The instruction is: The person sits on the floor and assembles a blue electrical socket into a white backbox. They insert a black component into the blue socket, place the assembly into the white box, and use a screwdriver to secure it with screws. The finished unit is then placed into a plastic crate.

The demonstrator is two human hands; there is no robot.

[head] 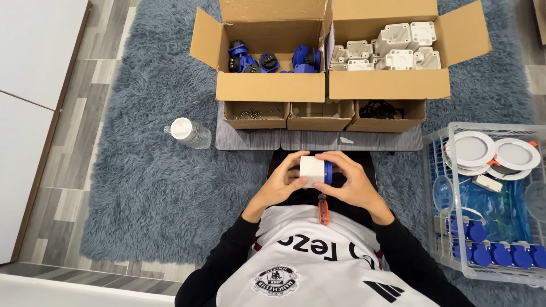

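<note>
Between both hands I hold a small white plastic housing point(311, 171) with a blue part point(328, 173) pressed against its right side. My left hand point(281, 185) grips the white housing from the left. My right hand point(351, 181) wraps over the blue part from the right. An orange-handled screwdriver point(323, 209) lies on my lap just below the hands. Beyond them lies a grey mat point(253, 139).
Two open cardboard boxes stand at the back, one with blue parts point(267, 59), one with white housings point(392, 48). Three small trays point(321, 113) hold screws and black pieces. A clear basket point(449, 227) at right holds round lamps and blue parts. A bottle point(187, 132) stands at left.
</note>
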